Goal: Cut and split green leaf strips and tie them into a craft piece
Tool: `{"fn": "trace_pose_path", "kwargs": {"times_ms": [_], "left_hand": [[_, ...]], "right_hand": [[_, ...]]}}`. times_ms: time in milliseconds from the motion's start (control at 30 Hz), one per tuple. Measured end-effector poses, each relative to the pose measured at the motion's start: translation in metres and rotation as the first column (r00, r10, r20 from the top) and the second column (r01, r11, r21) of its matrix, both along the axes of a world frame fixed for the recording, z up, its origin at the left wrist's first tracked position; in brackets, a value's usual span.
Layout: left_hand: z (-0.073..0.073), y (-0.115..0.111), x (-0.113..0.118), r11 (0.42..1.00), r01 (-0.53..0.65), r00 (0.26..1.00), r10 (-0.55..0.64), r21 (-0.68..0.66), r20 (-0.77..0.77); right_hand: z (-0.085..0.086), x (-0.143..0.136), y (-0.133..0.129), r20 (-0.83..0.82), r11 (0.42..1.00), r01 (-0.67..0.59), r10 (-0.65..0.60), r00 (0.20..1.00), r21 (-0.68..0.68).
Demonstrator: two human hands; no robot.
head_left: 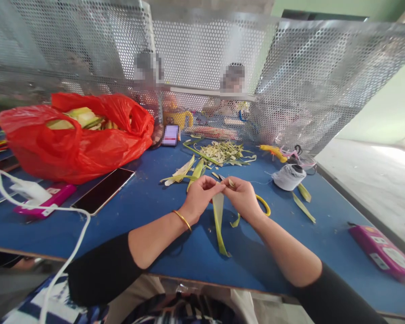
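A husk strip, pale cream shading to yellow-green, stands out against a solid blue table. A bright red plastic bag fills the far left corner; a white thread cone sits near the right edge, beyond a magenta case with white labels. Silver mesh, patterned with holes, lines the far edge. Black sleeves and a gold bangle cross the near edge's side.

Blue tabletop: we list red bag, left; leaf scraps, far; thread cone, right; pink case, near right.
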State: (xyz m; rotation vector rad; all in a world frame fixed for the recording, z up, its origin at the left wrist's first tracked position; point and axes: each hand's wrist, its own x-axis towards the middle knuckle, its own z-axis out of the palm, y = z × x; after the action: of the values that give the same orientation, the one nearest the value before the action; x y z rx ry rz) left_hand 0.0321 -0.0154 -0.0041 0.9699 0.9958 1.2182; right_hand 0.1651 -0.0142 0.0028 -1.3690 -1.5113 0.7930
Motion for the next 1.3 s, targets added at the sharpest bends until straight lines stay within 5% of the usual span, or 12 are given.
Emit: {"fn": "trace_pose_path", "kwargs": {"times_ms": [233, 600, 1067, 1300], "left_hand": [[0.0009, 0.0027, -0.0023, 0.994, -0.001, 0.998, 0.008, -0.105, 0.06], [0.0021, 0.0011, -0.0024, 0.997, -0.037, 0.999, 0.036, -0.068, -0.011], [-0.0038, 0.0032, -0.0017, 0.996, -0.065, 0.998, 0.066, -0.057, 0.005], [-0.0036, 0.0054, -0.0024, 0.996, -0.08, 0.997, 0.081, -0.037, 0.011]], "right_hand": [[0.0007, -0.0008, 0.0009, 0.001, 1.0, -0.025, 0.025, 1.0, 0.019], [-0.0023, -0.0022, -0.002, 0.044, 0.994, -0.005, 0.0, 0.999, 0.111], [-0.0037, -0.0004, -0.0046, 0.311, 0.961, -0.07, -0.018, 0.95, 0.269], [-0.0035, -0.0036, -0.0059, 0.174, 0.983, -0.034, 0.002, 0.985, 0.182]]}}
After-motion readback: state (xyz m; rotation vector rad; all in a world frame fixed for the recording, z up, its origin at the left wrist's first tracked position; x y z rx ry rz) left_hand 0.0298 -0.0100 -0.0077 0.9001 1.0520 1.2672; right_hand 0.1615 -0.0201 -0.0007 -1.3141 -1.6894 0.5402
